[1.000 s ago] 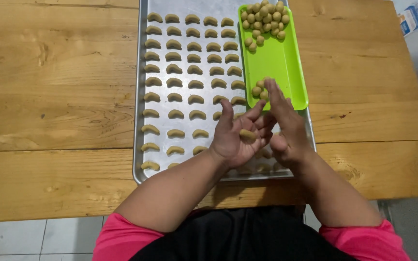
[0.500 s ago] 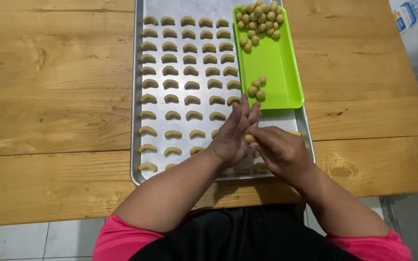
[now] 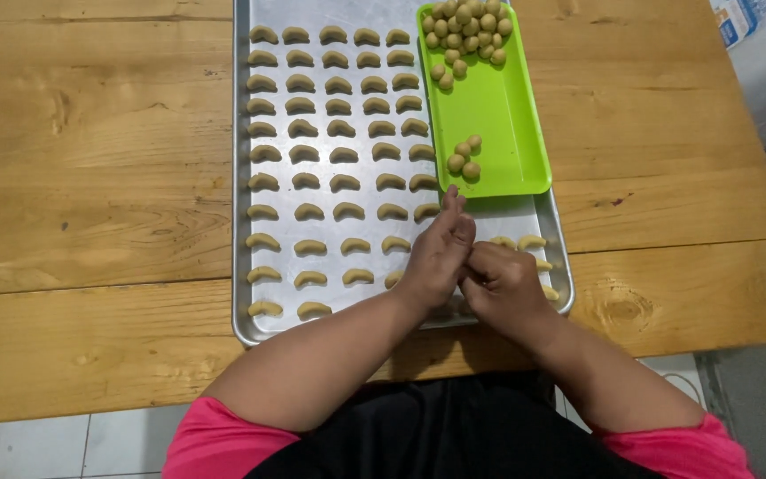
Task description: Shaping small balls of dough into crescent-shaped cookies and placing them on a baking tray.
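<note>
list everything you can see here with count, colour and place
baking tray: one, silver metal, centre of the table
crescent dough pieces: dozens, pale tan, in rows on the baking tray
green tray: one, bright green, on the baking tray's right part
dough balls: many, tan, heaped at the green tray's far end, a few near its front
table: one, light wood, under everything
box: one, white and blue, top right, partly cut off
left hand: pressed against the right hand over the baking tray's near right corner; anything between them is hidden

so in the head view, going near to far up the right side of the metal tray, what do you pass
right hand → crescent dough pieces → bare tray strip → three dough balls on the green tray → pile of dough balls
</note>
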